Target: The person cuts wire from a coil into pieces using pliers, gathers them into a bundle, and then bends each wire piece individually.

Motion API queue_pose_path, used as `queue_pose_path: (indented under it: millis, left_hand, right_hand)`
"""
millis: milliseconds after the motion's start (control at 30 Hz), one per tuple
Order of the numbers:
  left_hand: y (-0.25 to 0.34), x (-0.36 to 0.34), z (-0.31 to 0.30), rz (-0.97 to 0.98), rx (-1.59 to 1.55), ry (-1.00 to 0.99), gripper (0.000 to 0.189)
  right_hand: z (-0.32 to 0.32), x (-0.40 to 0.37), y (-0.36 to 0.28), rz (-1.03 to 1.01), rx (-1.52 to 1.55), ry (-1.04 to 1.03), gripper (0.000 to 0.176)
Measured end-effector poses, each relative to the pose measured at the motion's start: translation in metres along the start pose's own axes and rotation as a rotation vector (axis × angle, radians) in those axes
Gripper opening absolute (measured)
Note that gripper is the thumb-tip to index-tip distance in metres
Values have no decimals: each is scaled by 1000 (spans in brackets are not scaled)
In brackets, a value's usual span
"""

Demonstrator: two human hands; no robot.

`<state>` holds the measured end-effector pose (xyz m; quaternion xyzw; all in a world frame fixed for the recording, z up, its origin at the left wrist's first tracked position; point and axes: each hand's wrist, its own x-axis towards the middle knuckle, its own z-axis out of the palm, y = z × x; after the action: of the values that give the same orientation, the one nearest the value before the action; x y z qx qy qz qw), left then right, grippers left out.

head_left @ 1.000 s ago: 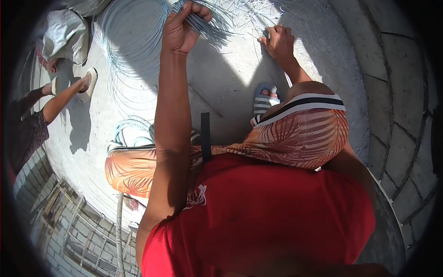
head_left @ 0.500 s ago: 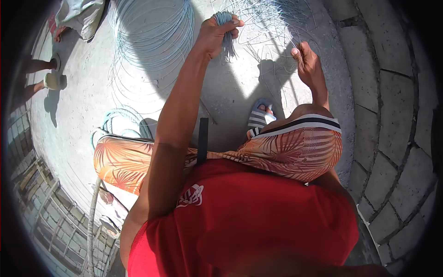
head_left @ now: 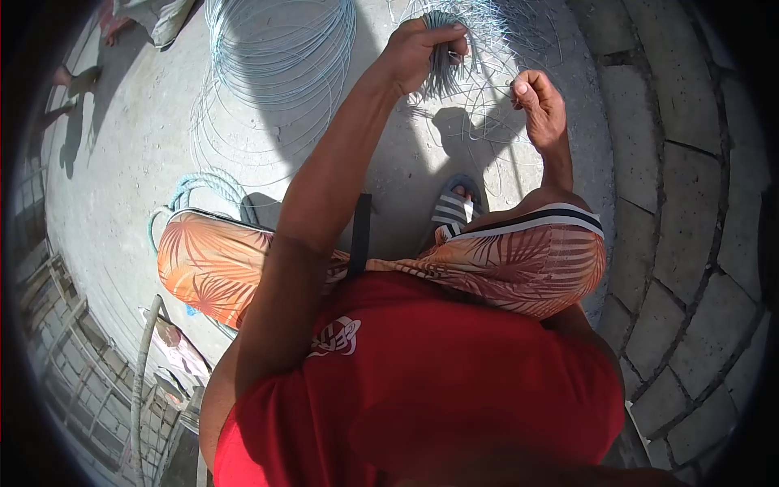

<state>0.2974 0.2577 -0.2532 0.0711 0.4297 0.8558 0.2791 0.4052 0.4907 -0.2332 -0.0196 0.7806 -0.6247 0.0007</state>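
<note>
Since the earlier frames, the left hand (head_left: 408, 55) and its bundle of wires (head_left: 441, 69) have come nearer the right hand (head_left: 548, 114). The left hand is closed around the upper, bent part of the bundle, thumb across it, and the free ends hang down toward the floor (head_left: 105, 211). The right hand is just beside, thumb and forefinger drawn into a narrow pinch; whether a strand sits between them, I cannot tell.

As I judge it, the grip works best snug near the bend, tight enough that no wire slides out, with the hanging ends kept roughly even. The other hand does well to pick up strands singly by an end, drawing them gently, since thin wire springs and snags.

Snagging looks the main trouble: loose wires (head_left: 499, 40) lie crossed in a tangle beyond and beneath the hands, and strong sun and shadow make single strands hard to see. A large wire coil (head_left: 217, 49) spreads on the left, its outer loops loose. Nearer the knee is a pale blue rope (head_left: 207, 180); a striped sandal (head_left: 449, 213) is below the hands, and a co-worker's foot (head_left: 81, 81) shows far left.
</note>
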Motion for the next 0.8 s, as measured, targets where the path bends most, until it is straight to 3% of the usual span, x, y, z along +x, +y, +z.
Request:
queue_pose_path:
  millis: [67,100,200,300,367,467,533,600,733,800]
  left_hand:
    - [10,2,-21,2,-240,-127,19]
    - [19,-3,-27,-52,-280,52,16]
    - [35,-3,-47,-4,-458,43,15]
    - [28,3,-68,-28,-252,279,17]
    - [19,-3,-68,-113,-214,143,14]
    - [-3,-8,-42,-195,-79,-29,20]
    - [-20,-15,-15,-254,253,-26,31]
    - [-35,-18,4,-196,318,-128,40]
    - [-34,-18,12,-245,500,-132,51]
    - [-51,-20,17,-176,618,25,56]
  right_hand:
    - [-8,0,12,-34,9,40,30]
    - [-11,-1,18,-49,12,60,29]
    - [-15,-2,31,77,166,320,25]
    - [-17,3,39,126,623,429,20]
    - [-15,9,38,174,886,407,16]
    - [-2,20,36,202,887,440,14]
    - [5,25,35,174,876,454,14]
    - [6,29,34,163,881,461,14]
    - [9,21,8,156,377,259,24]
    - [15,18,4,170,392,120,29]
